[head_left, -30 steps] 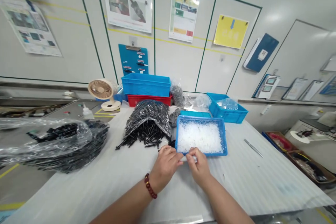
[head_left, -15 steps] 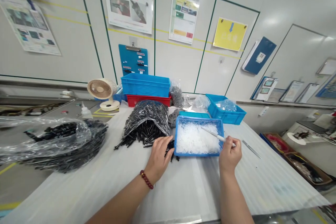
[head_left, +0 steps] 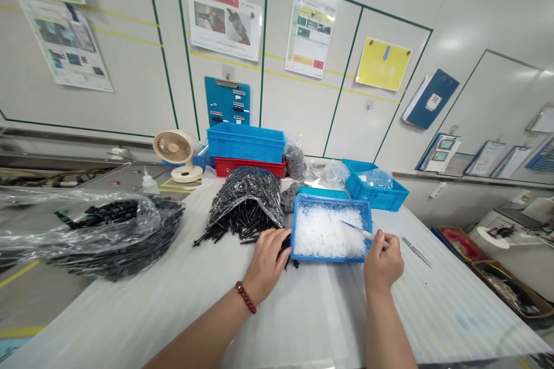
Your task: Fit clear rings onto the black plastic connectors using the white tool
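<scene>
A blue tray [head_left: 331,259] full of small white translucent pieces [head_left: 324,230] sits in front of me. My right hand [head_left: 384,259] is closed around a slim white-handled pointed tool [head_left: 364,233] at the tray's right edge, its thin metal tip over the white pieces. On the other side, my left hand [head_left: 267,262] rests with its thumb apart from its bent fingers, beside the tray's left wall. Small black parts [head_left: 295,264] show partly under and behind the fingers. Further back, more black parts [head_left: 246,219] spill from a clear plastic bag [head_left: 249,181].
Tweezers [head_left: 418,252] lie right of the tray. Another bag of black parts [head_left: 130,242] is at the left. Behind stand a fan [head_left: 175,150], a blue bin [head_left: 246,144] on a red one [head_left: 251,168], and another blue bin [head_left: 381,199] at the back right.
The camera view has shifted slightly, moving the scene a little right and down. The tool's tip has moved slightly right and nearer to me over the white pieces. My left hand stays by the tray.
</scene>
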Tool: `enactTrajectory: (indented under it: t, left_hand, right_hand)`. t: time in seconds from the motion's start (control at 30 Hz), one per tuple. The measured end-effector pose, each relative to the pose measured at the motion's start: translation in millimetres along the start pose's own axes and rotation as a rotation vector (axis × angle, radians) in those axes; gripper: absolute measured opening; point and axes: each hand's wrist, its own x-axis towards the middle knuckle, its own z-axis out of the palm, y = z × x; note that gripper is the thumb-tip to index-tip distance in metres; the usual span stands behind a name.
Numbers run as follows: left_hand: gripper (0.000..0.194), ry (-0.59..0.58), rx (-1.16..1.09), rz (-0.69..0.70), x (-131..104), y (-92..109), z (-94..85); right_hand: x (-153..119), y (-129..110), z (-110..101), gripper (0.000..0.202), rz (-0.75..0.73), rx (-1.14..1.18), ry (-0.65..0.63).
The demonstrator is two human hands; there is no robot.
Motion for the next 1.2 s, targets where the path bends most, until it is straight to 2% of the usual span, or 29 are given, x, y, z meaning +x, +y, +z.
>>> enactTrajectory:
  t: [0.2,0.4,0.7,0.93,1.2]
  left_hand:
    - [0.03,-0.014,-0.022,-0.001,0,2,-1.3]
    - [0.029,-0.019,-0.049,0.002,1,3,-0.7]
    - [0.029,0.007,-0.048,0.005,0,1,1.0]
    - [0.03,-0.025,-0.054,-0.008,-1,2,1.0]
    - [0.029,-0.025,-0.062,-0.014,0,3,0.0]
  right_hand:
    - [-1,1,6,0.038,0.007,0.013,-0.096]
    - [-2,1,15,0.038,0.03,0.122,-0.224]
    - [1,-3,4,0.035,0.105,0.243,-0.144]
    - [-3,-8,6,0.036,0.055,0.272,-0.254]
    - [-5,-5,11,0.039,0.015,0.245,-0.295]
